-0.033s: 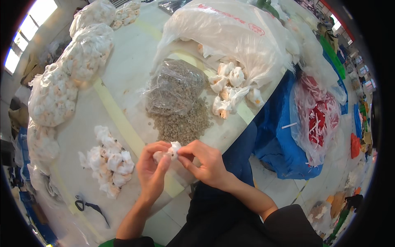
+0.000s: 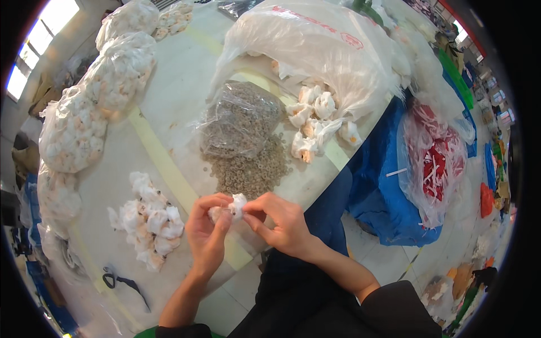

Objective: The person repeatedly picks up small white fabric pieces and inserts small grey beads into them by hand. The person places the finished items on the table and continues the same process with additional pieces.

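In front of me, at the table's near edge, I hold a small white plush piece (image 2: 239,201) with a dark dot on it. My left hand (image 2: 208,234) is closed around its left part, the thumb pressed against it. My right hand (image 2: 280,226) pinches its right edge between thumb and fingers; whether a tiny part is in that pinch is hidden. Just beyond my hands lies a heap of small grey see-through rings (image 2: 245,176), spilling from a clear plastic bag (image 2: 239,121). To the left rests a loose pile of similar white plush pieces (image 2: 152,222).
More plush pieces (image 2: 315,112) lie by the mouth of a large clear bag (image 2: 315,39). Filled bags (image 2: 73,132) line the table's left side. Black-handled scissors (image 2: 121,280) lie at the near left. Beyond the right edge stands a blue sack (image 2: 372,203) beside a bag of red and white strips (image 2: 434,169).
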Motion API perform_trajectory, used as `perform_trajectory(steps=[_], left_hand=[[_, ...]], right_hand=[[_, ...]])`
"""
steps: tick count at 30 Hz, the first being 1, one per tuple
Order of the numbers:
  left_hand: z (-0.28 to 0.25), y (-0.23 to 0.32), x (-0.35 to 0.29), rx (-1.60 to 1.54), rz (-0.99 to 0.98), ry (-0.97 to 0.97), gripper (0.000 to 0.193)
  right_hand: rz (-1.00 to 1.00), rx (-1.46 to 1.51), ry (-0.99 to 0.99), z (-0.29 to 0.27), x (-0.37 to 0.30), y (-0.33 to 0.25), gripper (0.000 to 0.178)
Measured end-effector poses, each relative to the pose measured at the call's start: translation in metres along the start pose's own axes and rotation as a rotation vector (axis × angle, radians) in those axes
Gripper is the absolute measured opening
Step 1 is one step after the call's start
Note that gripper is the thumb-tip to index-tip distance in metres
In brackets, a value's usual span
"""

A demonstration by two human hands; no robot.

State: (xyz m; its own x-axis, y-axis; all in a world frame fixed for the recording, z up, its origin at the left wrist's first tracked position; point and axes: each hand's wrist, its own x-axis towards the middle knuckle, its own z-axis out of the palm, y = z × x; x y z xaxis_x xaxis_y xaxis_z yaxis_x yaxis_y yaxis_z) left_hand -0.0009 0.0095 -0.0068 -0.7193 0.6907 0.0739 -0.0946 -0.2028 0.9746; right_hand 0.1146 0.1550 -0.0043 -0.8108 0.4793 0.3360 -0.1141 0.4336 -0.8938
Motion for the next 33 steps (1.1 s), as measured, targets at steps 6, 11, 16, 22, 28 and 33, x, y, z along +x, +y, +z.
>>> perform_trajectory(steps=[6,11,16,22,28,33], left_hand=[[0.005,0.003,0.002,0.103,0.027,0.025,0.026],[0.002,-0.003,0.001,0.131,0.046,0.018,0.026],[0.003,-0.005,0.000,0.137,0.038,-0.013,0.029],[0.003,0.002,0.004,0.297,0.052,-0.135,0.042],[0.007,-0.002,-0.004,0.239,-0.071,-0.039,0.048],[0.009,0.000,-0.004,0.086,-0.153,-0.052,0.045]], right_hand=[[-0.054,-0.028,0.012,0.008,-0.003,0.002,0.017],[-0.042,-0.111,-0.004,0.011,-0.007,0.006,0.021],[0.052,-0.039,-0.056,0.004,-0.010,0.012,0.017],[0.054,-0.013,-0.066,0.002,-0.011,0.014,0.012],[-0.054,-0.086,0.052,0.001,-0.007,0.012,0.013],[-0.116,-0.115,0.103,0.005,-0.009,0.013,0.020]])
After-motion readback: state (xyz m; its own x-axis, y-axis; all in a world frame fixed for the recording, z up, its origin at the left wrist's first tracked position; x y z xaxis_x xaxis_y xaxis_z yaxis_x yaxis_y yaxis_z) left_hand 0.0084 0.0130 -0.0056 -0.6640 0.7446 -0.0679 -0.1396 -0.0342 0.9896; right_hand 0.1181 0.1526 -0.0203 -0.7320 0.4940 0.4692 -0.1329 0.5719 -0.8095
